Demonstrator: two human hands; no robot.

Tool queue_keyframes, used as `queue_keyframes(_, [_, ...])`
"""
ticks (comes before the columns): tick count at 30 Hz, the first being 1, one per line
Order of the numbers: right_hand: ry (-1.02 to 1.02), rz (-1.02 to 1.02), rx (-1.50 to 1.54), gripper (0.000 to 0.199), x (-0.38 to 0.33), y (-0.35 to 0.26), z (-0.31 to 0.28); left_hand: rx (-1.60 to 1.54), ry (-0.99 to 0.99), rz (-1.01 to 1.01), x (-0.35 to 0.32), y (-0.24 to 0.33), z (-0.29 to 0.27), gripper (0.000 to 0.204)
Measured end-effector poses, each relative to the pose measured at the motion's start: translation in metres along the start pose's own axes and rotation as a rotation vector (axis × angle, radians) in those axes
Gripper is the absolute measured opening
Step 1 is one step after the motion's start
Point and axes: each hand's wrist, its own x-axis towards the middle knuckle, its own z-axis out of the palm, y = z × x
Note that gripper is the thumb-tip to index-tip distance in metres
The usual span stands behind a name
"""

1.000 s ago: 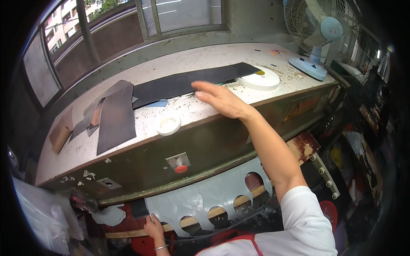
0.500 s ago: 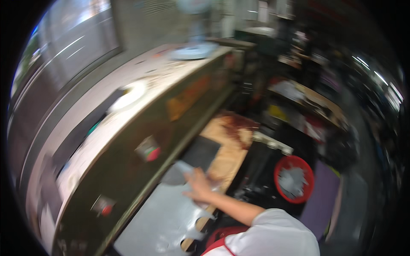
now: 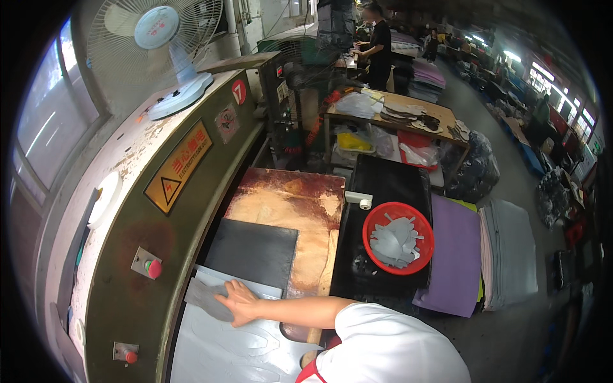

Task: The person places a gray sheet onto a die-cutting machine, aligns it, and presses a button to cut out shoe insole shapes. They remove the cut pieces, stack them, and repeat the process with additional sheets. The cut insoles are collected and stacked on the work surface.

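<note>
My right hand (image 3: 239,305) reaches across from the right, thumb and fingers closed on a darker grey flat piece (image 3: 208,299); cloth or sheet, I cannot tell. That piece lies over a light grey sheet (image 3: 207,348) at the lower left. Curved outlines mark the sheet, and rounded notches run along its right edge. Beyond it lies a black rectangular pad (image 3: 252,249) on a worn tan board (image 3: 281,207). My left hand is out of view.
A green machine beam (image 3: 191,236) with red buttons runs along the left, a fan (image 3: 185,80) on top. To the right stand a red basin (image 3: 429,252) of grey cut pieces and stacked purple sheets (image 3: 450,255). A person (image 3: 381,45) stands at the far table.
The view has swung and become sharper, with the basin and board now further left in it. My right hand remains at the sheet with the darker grey piece.
</note>
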Motion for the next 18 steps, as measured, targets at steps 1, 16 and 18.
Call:
queue_keyframes(1, [-0.027,0.018,0.035,0.089,-0.007,0.004,-0.008,0.034,-0.052,0.017,-0.002,0.015,-0.003,0.039])
queue_keyframes(16, [0.416,0.11,-0.331,0.08,-0.146,0.129,-0.09,-0.262,-0.38,-0.178,-0.022,0.048,-0.034,0.061])
queue_keyframes(18, [0.533,-0.051,-0.301,0.071,-0.157,0.12,-0.081,-0.236,-0.212,-0.049,0.003,0.072,-0.037,0.066])
